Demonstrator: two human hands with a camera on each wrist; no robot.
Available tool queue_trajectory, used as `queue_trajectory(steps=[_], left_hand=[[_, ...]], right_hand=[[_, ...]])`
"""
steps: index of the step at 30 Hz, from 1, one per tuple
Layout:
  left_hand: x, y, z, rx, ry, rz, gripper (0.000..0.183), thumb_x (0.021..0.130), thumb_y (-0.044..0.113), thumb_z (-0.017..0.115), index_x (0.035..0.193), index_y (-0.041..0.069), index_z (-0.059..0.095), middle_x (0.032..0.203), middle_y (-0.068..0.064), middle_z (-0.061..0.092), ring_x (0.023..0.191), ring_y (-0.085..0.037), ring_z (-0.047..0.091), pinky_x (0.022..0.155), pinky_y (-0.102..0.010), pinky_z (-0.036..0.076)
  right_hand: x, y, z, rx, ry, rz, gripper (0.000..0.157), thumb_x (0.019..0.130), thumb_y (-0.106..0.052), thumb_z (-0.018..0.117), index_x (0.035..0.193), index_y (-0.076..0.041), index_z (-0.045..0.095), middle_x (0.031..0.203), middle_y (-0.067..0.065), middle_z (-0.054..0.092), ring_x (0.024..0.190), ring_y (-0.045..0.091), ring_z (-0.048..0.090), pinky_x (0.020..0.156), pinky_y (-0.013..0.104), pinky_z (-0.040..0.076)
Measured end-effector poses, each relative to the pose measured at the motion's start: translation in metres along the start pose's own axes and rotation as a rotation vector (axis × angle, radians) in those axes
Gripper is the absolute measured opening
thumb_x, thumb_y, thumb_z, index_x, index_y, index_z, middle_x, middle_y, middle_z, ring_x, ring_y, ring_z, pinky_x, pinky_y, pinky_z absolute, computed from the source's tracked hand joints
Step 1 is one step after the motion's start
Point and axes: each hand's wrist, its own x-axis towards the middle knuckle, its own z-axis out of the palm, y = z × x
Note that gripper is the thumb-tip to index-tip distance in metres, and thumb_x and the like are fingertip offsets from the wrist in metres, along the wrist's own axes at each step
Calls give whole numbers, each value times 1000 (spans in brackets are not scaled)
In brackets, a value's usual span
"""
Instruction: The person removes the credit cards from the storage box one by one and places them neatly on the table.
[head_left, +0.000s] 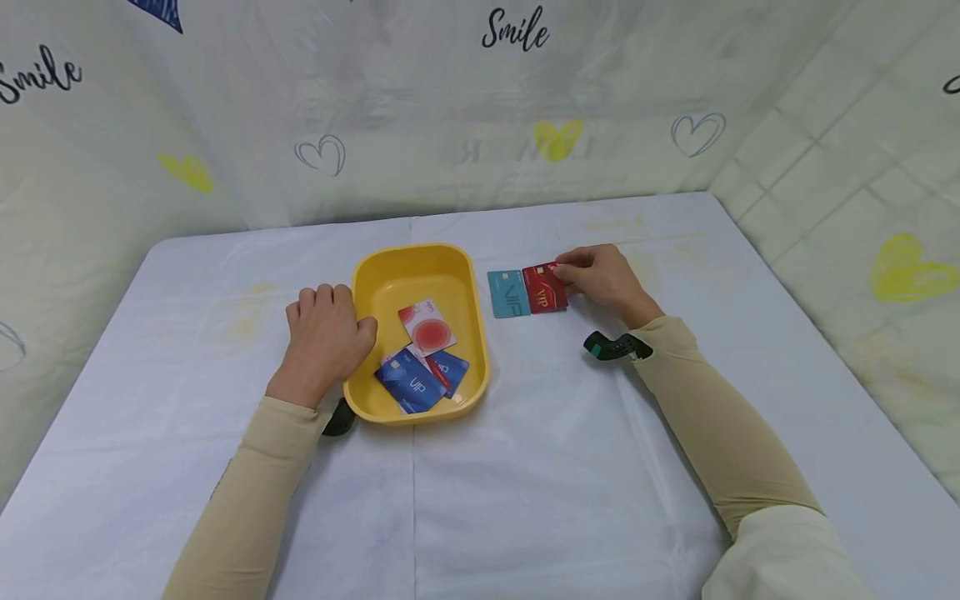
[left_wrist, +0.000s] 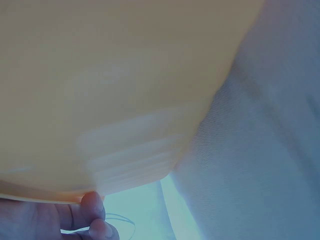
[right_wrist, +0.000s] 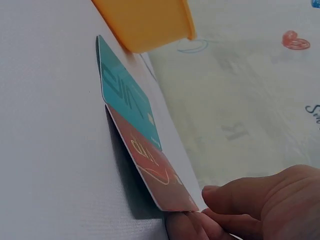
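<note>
The right hand (head_left: 603,279) pinched the red card (head_left: 545,289) by its edge, beside the teal card (head_left: 508,294) on the worktop (head_left: 562,458), a grip probably best kept light and level, while the left hand (head_left: 318,337) clasped the yellow tray (head_left: 420,268).

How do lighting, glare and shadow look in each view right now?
Head: fairly even light, soft shadows beside the sleeves, VIP lettering legible on the red card; left wrist: hazy, with pale reflections on the yellow tray and a washed-out bright patch at the bottom of the picture; right wrist: dark shadow under the red card, muted colours.
</note>
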Motion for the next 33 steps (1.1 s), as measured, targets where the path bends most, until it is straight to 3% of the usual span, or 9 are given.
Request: queue_trajectory(steps=[4,17,27,33], left_hand=[[-1,0,0,-1,3,1,35,92,24,39,105,-8,48,97,-21,43,105,-39,34,92,-54,27],[0,-3,-2,4,-30,-7,43,95,27,40,116,-10,47,104,-22,44,111,-41,33,97,-56,28],[4,1,0,4,-31,4,45,96,30,40,118,-10,48,105,-22,44,111,-40,34,97,-55,28],[0,-2,-2,7,-23,-12,46,96,29,41,119,-10,48,107,-22,46,112,-40,35,99,-55,29]], right_hand=[[-1,-1,-2,-20,-4,2,48,102,-36,60,141,-10,61,138,15,65,118,29,65,110,46,48],[-11,-8,-2,-17,23,-44,44,101,-37,60,138,-12,62,131,14,66,112,29,63,106,44,50],[-21,-16,-2,-18,49,-107,40,102,-37,59,133,-11,64,132,14,65,115,31,64,105,47,51],[-22,-31,3,-58,57,-175,38,102,-36,61,130,-11,65,127,14,69,107,30,68,100,45,52]])
